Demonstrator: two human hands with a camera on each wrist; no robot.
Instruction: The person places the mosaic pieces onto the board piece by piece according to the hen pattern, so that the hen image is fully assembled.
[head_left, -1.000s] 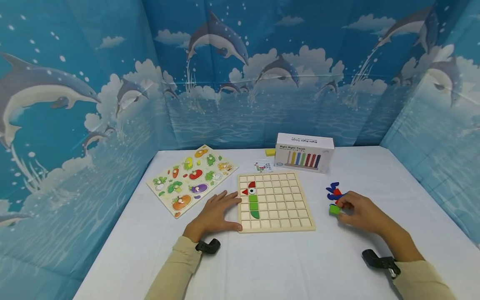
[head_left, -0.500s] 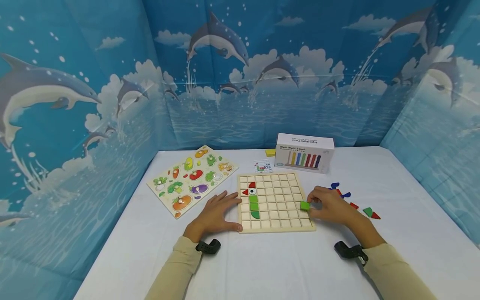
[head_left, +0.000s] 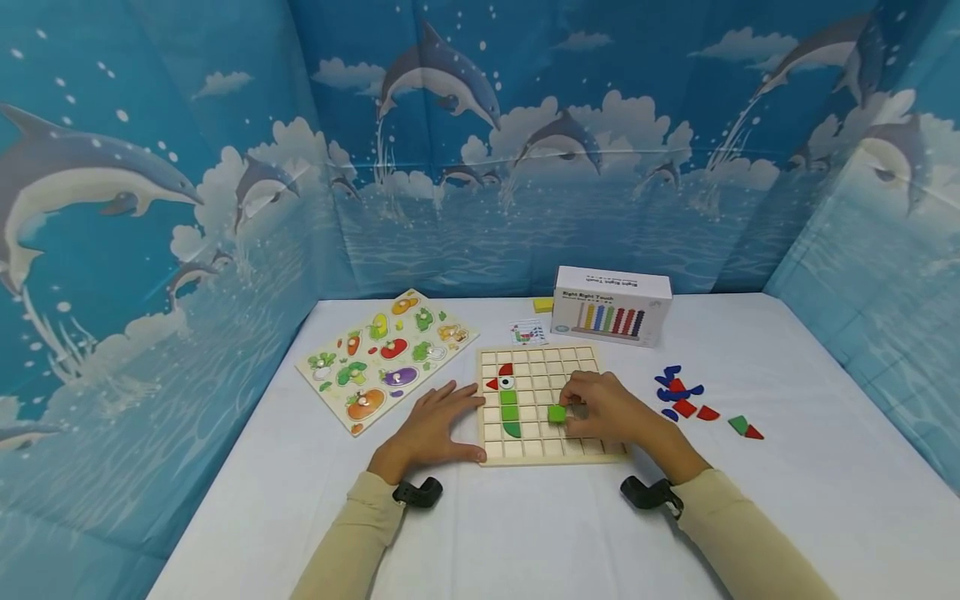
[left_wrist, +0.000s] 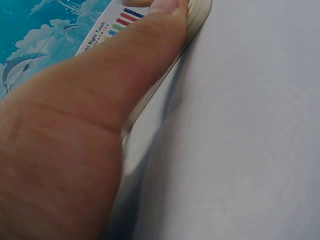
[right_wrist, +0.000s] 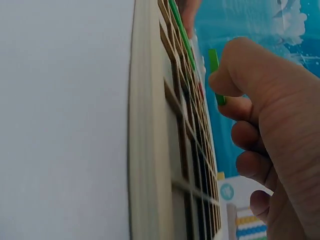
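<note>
My right hand [head_left: 611, 408] pinches a green square tile [head_left: 556, 414] between thumb and fingertips, above the wooden grid board [head_left: 551, 460]. In the right wrist view the green tile [right_wrist: 214, 62] stands edge-on, raised off the board. My left hand [head_left: 435, 423] rests at the board's left edge, fingers spread and thumb touching the near left corner. Along the board's left side lie a red quarter-round piece [head_left: 506, 369], a small red triangle [head_left: 491, 384], a black-and-white eye tile [head_left: 506, 382], green squares [head_left: 509, 405] and a green quarter-round piece [head_left: 512, 429].
Loose blue, red and green pieces [head_left: 684, 408] lie right of the board. Behind it are a picture card [head_left: 528, 332], a yellow block [head_left: 543, 305] and a white box [head_left: 611, 306]. A vegetable puzzle board [head_left: 390, 358] lies at the left. A dolphin-print cloth [head_left: 480, 225] surrounds the table.
My right hand has picked up the green square from the loose pieces and carried it left over the board. The loose pieces are now uncovered. My left hand has stayed put.
</note>
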